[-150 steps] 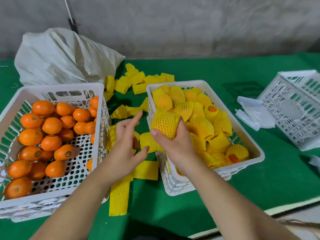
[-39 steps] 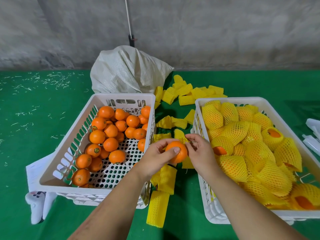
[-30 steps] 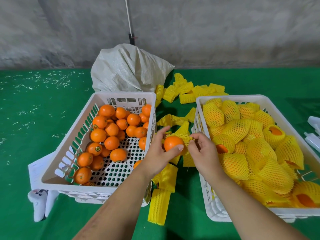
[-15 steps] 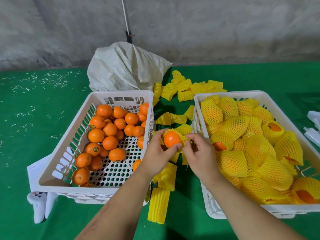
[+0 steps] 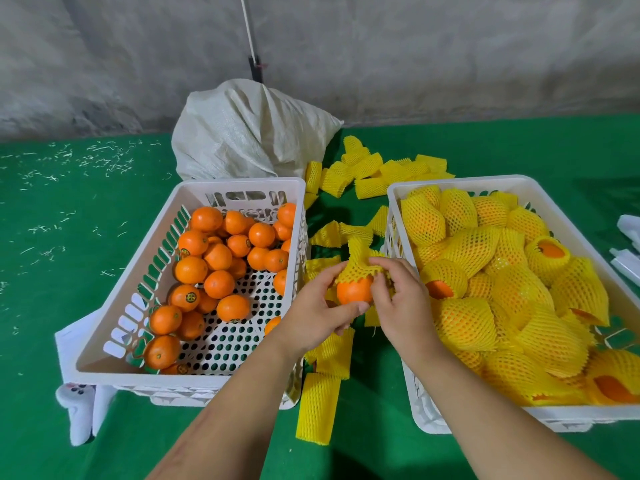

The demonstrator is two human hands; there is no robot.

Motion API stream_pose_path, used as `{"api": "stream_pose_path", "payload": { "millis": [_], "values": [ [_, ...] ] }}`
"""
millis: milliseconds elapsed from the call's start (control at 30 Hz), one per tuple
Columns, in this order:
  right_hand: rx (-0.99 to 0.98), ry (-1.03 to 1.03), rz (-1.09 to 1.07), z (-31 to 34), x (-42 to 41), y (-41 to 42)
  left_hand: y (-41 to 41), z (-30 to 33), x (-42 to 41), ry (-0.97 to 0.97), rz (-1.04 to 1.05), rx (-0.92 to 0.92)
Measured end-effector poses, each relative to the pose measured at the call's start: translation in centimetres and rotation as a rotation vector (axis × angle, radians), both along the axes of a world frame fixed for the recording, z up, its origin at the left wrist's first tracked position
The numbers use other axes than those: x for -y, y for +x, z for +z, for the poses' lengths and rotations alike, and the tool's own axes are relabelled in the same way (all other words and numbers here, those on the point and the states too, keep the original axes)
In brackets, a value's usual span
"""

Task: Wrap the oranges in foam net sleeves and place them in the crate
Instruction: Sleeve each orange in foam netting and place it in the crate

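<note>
Between the two crates, my left hand (image 5: 317, 313) grips an orange (image 5: 354, 292) from below and the left. A yellow foam net sleeve (image 5: 360, 263) covers the orange's top half, and my right hand (image 5: 403, 299) pinches the sleeve's right edge. The left white crate (image 5: 239, 187) holds several bare oranges (image 5: 214, 261). The right white crate (image 5: 450, 183) is nearly full of oranges wrapped in yellow sleeves (image 5: 498, 289).
Loose yellow sleeves lie in a pile (image 5: 374, 171) behind the crates and in a strip (image 5: 317, 407) between them near me. A white woven sack (image 5: 249, 133) stands behind the left crate. Everything sits on a green cloth (image 5: 69, 237); white plastic pieces (image 5: 627, 237) lie at the right edge.
The sleeve was behind the orange half a second ago; it now stretches over the orange's top half. Both hands dropped slightly between the crates.
</note>
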State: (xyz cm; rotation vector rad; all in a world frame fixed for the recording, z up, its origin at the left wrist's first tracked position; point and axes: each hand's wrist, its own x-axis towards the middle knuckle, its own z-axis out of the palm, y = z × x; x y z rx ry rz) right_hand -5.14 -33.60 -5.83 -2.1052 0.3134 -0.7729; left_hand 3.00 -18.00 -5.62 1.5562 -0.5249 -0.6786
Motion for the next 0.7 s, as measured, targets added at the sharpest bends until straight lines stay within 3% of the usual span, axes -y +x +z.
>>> {"api": "stream_pose_path", "payload": {
  "millis": [167, 267, 367, 467, 700],
  "values": [
    [0.130, -0.145, 0.047, 0.4, -0.6, -0.5, 0.3, -0.8, 0.7, 0.029, 0.269, 0.165],
    [0.063, -0.208, 0.144, 0.1, -1.4, -0.7, 0.3, -1.3, 1.3, 0.002, 0.351, 0.134],
    [-0.040, -0.229, 0.121, -0.2, -1.7, -0.8, 0.2, -1.1, 1.0, 0.025, 0.302, 0.031],
    [-0.007, -0.196, 0.076, -0.1, -1.2, -0.6, 0.1, -0.7, 0.6, 0.043, 0.102, -0.060],
    [0.121, -0.062, -0.014, 0.7, -0.6, -0.6, -0.4, -0.4, 0.8, -0.004, 0.087, 0.034]
  ]
}}
